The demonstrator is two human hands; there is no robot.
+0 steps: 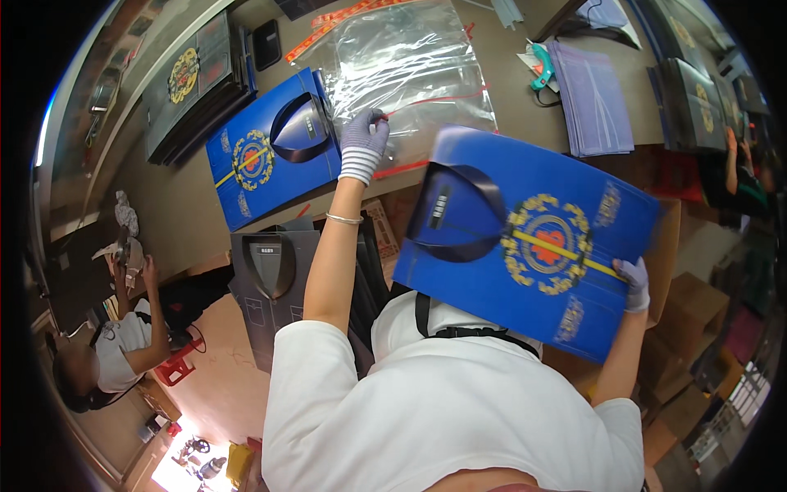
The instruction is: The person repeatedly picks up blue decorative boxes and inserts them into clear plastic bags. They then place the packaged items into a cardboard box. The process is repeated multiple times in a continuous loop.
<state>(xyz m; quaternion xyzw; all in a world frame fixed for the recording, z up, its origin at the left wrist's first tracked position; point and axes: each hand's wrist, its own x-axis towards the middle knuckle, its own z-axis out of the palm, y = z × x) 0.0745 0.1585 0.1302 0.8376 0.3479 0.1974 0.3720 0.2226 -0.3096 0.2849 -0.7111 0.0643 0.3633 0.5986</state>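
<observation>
The work area is a cluttered room, with a grey-brown desk (156,197) across the upper part of the frame. Right of centre, a blue carrier bag (533,246) is held in front of the body, clear of the desk. Its far right edge is gripped by the right hand (635,284), thumb over the printed face; the hold at the edge appears to be chosen so that the broad face is left unobstructed. The long axis is found to run left to right, dipping toward the right; the handle end is pointed left, and the dark ribbon handle (457,252) is folded over the face. The fingers of the left hand (365,139) are closed, apparently pinching the red-lined edge of a clear plastic bag (410,66), which is spread flat at upper centre, probably for easy reach. Beside it, a second blue bag (246,168) is laid with its handle toward the plastic. Farther out, stacked dark bags (193,82) are noted at upper left, and purple sheets (590,98) with a teal glue gun (541,67) at upper right.
</observation>
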